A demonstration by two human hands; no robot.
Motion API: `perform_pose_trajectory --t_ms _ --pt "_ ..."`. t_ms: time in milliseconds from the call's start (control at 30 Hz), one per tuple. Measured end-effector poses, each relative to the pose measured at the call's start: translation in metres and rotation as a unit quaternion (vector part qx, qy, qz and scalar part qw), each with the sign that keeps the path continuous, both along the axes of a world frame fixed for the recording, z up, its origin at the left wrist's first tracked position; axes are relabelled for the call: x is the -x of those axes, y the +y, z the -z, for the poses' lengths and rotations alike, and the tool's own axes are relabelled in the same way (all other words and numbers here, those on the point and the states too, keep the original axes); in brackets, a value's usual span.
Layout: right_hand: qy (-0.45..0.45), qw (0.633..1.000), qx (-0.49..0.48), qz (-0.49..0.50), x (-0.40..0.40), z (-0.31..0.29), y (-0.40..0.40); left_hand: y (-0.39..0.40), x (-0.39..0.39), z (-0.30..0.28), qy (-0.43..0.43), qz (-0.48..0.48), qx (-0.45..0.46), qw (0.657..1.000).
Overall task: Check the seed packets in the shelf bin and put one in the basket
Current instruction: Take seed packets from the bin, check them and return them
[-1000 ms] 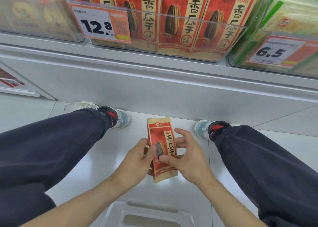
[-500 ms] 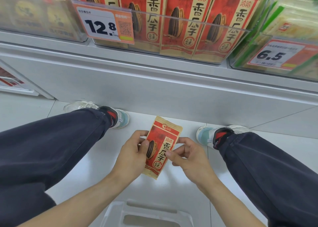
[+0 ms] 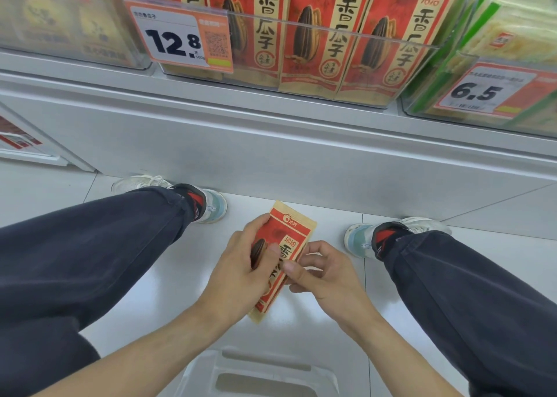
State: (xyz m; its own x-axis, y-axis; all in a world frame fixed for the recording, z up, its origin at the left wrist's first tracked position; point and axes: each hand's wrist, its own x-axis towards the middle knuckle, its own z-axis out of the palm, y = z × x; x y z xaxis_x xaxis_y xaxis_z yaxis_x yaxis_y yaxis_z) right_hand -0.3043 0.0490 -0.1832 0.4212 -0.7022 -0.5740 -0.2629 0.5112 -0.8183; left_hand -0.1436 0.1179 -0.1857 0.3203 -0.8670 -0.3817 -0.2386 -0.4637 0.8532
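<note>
fingers (image 3: 272, 250) of both hands pinch seed packet (image 3: 283, 240) | red, tilted

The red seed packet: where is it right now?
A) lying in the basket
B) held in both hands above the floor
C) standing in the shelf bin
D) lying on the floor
B: the left hand and right hand both grip the seed packet, clear of the basket below.
</note>
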Motion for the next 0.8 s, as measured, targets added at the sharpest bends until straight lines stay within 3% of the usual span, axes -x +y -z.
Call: perform_pose_trajectory --t_ms 233,567,800 --pt "-0.038 0.999 0.003 -0.025 -0.003 0.000 -0.002 -0.003 -0.004 0.000 0.062 0.010 -0.050 0.997" --pt "-0.033 0.999 0.002 -0.039 -0.001 0.001 -0.003 0.001 0.004 0.001 0.071 0.024 -0.061 0.995" --pt "-0.074 0.996 -0.051 -0.010 0.000 -0.003 -0.003 0.001 0.013 0.000 0.197 -0.021 -0.081 0.977"
